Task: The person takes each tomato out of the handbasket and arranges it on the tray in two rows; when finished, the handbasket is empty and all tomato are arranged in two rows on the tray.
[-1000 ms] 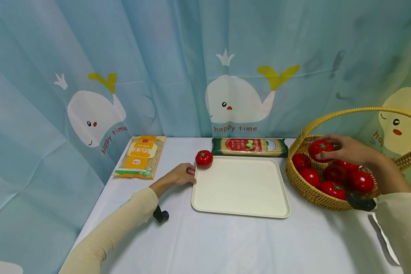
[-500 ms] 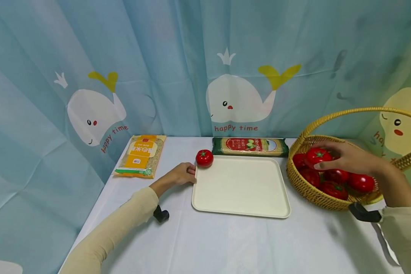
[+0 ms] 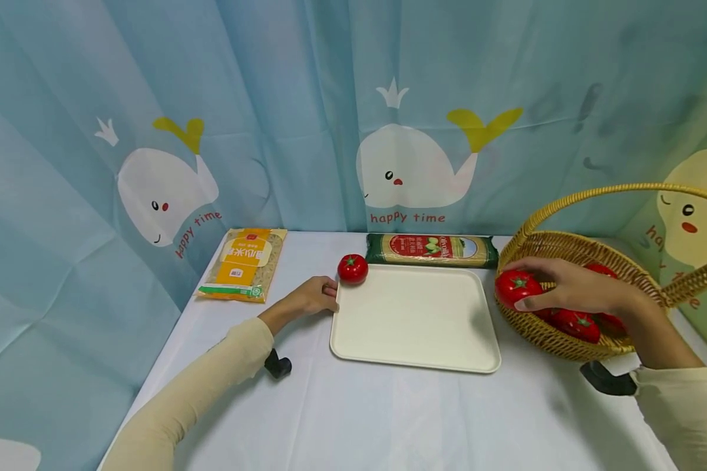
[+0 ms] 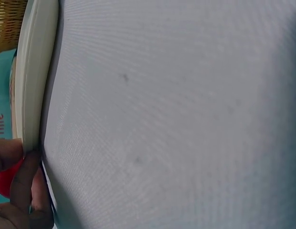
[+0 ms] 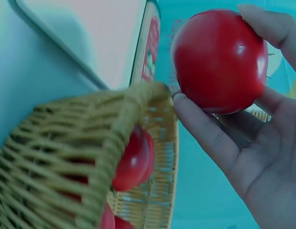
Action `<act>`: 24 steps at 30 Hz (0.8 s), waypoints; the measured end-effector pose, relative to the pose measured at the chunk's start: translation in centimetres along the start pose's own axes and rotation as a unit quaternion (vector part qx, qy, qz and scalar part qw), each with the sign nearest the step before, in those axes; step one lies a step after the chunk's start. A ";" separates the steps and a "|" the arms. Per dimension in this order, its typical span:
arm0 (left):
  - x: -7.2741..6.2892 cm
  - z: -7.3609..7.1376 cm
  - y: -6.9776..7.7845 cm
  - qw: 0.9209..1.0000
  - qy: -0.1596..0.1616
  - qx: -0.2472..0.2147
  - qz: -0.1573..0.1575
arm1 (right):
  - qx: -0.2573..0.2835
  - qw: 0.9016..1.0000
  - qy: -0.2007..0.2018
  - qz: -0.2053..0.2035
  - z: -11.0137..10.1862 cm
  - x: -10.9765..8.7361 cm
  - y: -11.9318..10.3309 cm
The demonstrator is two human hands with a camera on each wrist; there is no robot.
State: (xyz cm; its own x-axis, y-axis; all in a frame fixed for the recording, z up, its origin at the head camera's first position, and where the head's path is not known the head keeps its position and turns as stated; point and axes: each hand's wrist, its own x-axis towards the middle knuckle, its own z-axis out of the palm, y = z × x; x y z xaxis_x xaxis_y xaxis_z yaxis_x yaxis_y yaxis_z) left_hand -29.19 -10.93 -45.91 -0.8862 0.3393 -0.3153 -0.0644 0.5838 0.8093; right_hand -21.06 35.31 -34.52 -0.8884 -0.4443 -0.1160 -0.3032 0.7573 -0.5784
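My right hand [image 3: 580, 286] grips a red tomato [image 3: 517, 288] above the left rim of the wicker basket [image 3: 542, 337]. In the right wrist view the thumb and fingers curl round that tomato [image 5: 219, 62], apart from the basket. Several more tomatoes [image 3: 576, 325] lie inside, partly hidden by the hand and the basket wall. My left hand [image 3: 311, 296] pinches the left edge of the cream tray [image 3: 415, 320]; the left wrist view has its fingers [image 4: 25, 179] at the tray rim. One tomato [image 3: 352, 269] sits at the tray's back left corner.
Behind the tray lies a green packet of pasta [image 3: 430, 250]. A yellow bag of grain [image 3: 243, 265] is at the back left of the white-covered table [image 3: 377, 418]. The basket's tall handle [image 3: 618, 190] arches over it. A blue curtain [image 3: 306, 131] stands behind.
My right hand has carried the tomato left and a little forward, from over the basket's middle to its left rim. The left hand keeps its place on the tray.
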 end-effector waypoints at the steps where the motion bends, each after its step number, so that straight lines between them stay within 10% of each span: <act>1: 0.0 0.0 -0.1 1.000 0.000 0.001 0.001 | 0.000 1.000 -0.001 -0.002 0.1 0.1 -0.2; 24: 0.1 0.2 0.0 1.000 0.005 0.005 -0.003 | 0.089 0.995 -0.025 -0.027 3.2 4.1 -4.2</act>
State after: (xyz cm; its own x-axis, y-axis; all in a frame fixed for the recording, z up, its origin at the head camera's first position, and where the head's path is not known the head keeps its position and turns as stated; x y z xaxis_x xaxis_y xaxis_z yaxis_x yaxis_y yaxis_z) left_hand -29.17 -10.79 -46.04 -0.8908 0.3282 -0.3143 -0.0650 0.5925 0.8030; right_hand -22.36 28.73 -35.16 -0.8530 -0.5083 -0.1180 -0.2800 0.6367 -0.7185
